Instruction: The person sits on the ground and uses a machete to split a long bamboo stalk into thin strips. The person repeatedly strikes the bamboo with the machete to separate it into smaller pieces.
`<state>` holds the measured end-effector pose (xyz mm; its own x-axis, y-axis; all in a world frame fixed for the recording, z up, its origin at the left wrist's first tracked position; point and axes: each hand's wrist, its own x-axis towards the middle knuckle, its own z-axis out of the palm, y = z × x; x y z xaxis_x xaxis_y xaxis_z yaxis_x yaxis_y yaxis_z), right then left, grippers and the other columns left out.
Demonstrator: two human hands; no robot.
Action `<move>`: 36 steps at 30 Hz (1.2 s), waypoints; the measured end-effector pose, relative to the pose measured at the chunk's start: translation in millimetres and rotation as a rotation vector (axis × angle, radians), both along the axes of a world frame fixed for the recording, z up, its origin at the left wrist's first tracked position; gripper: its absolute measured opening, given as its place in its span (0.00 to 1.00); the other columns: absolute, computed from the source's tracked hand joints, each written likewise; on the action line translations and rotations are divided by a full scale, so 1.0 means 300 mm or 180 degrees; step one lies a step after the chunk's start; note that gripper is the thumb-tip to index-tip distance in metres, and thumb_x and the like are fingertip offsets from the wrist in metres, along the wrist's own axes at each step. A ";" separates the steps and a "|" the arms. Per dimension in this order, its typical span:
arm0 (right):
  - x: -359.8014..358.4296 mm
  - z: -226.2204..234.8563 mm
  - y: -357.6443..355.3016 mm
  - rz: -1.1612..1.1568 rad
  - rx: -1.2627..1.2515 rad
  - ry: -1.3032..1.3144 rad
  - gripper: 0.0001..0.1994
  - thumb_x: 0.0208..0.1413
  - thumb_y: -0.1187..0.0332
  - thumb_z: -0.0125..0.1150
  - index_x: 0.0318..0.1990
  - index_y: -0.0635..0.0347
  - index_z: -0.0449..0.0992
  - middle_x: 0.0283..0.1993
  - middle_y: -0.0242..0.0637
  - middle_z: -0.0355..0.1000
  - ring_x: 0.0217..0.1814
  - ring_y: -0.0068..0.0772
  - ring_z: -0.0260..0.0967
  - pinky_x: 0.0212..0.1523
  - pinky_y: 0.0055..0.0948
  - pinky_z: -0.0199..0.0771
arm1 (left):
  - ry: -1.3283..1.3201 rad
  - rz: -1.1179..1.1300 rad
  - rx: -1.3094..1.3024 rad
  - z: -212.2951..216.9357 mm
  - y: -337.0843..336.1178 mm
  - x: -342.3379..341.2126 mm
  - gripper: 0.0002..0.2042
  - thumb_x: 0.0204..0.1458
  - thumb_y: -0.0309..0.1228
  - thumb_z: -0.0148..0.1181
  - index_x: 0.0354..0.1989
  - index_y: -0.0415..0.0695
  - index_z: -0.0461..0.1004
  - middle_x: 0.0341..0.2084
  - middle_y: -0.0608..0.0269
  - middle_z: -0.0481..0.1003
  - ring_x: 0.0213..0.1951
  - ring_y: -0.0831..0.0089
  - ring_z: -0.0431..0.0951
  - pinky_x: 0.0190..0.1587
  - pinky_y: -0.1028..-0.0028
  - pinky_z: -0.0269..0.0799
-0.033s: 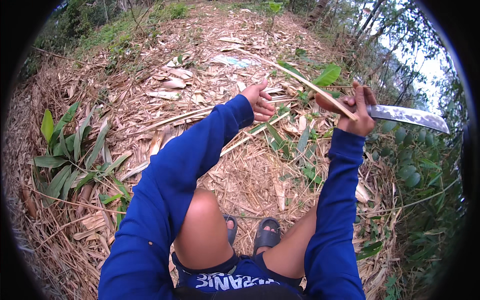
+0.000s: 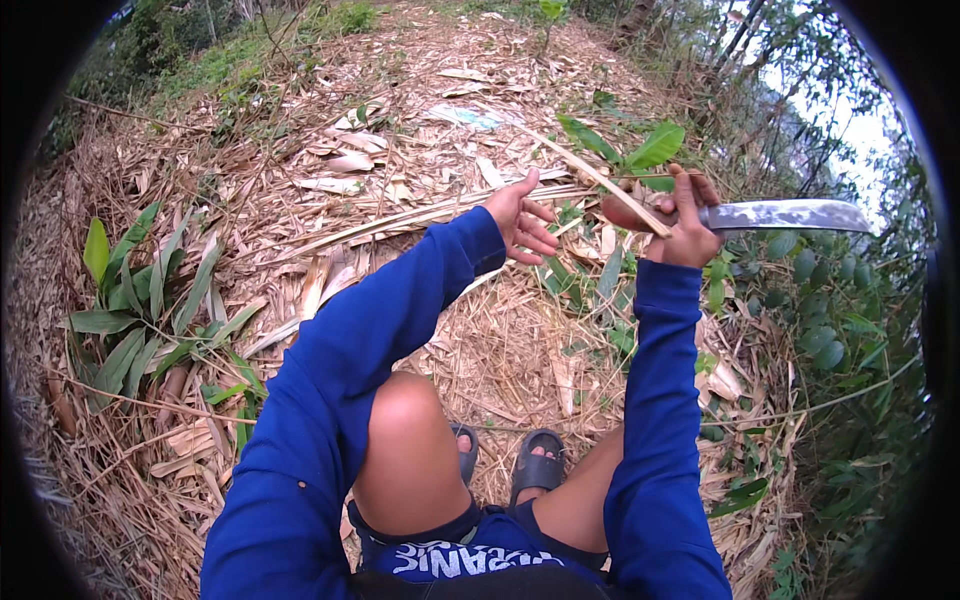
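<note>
right hand (image 2: 685, 225) gripping machete (image 2: 780, 214), left hand (image 2: 522, 220) open

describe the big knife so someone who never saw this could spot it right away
Start at the dry-leaf-covered ground, then follow the person's blue right sleeve up to the right hand. Its fist grips the knife, whose broad, dull grey blade points right over green bushes. It is the only metal thing among leaves and stalks.

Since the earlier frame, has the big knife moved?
No. The big knife sits in the right hand at the same spot, its blade pointing right beside the broad green leaf. The earlier frame shows the same instant.
</note>
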<state>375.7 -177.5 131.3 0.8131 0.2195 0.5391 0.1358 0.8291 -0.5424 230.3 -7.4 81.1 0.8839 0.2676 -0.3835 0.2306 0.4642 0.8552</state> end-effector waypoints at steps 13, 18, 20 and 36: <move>-0.476 -0.691 0.167 0.0924 -0.1923 0.0211 0.14 0.51 0.75 0.66 0.44 0.71 0.72 0.36 0.43 0.77 0.18 0.18 0.66 0.20 0.19 0.68 | -0.0050 0.1358 -0.0477 -0.496 -0.142 -0.397 0.06 0.61 0.31 0.48 0.39 0.42 0.67 0.20 0.64 0.71 0.15 0.75 0.72 0.13 0.79 0.65; -0.498 -0.659 0.093 0.0646 -0.3188 -0.0816 0.15 0.52 0.68 0.65 0.45 0.68 0.76 0.30 0.41 0.77 0.28 0.22 0.73 0.31 0.24 0.72 | -0.0371 0.1850 -0.0584 -0.526 -0.137 -0.493 0.09 0.63 0.34 0.43 0.39 0.43 0.67 0.18 0.62 0.70 0.10 0.76 0.63 0.09 0.79 0.53; -0.483 -0.628 0.047 0.0997 -0.3676 -0.1067 0.14 0.52 0.69 0.63 0.45 0.65 0.77 0.30 0.45 0.77 0.35 0.30 0.77 0.34 0.28 0.73 | -0.0589 0.1916 -0.0738 -0.534 -0.138 -0.480 0.10 0.62 0.33 0.43 0.41 0.41 0.68 0.18 0.61 0.71 0.10 0.76 0.64 0.09 0.79 0.54; -0.473 -0.800 0.101 0.0418 -0.3984 -0.2674 0.09 0.46 0.70 0.56 0.36 0.62 0.75 0.27 0.53 0.72 0.30 0.55 0.72 0.31 0.45 0.70 | -0.0197 0.1620 -0.0320 -0.494 -0.219 -0.536 0.13 0.60 0.30 0.48 0.49 0.37 0.70 0.16 0.62 0.72 0.08 0.79 0.65 0.08 0.83 0.56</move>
<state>233.7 -147.4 -108.8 0.3118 0.9195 0.2393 0.7198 -0.0642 -0.6912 69.5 -73.2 -67.2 0.6735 0.6338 -0.3804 -0.0952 0.5847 0.8056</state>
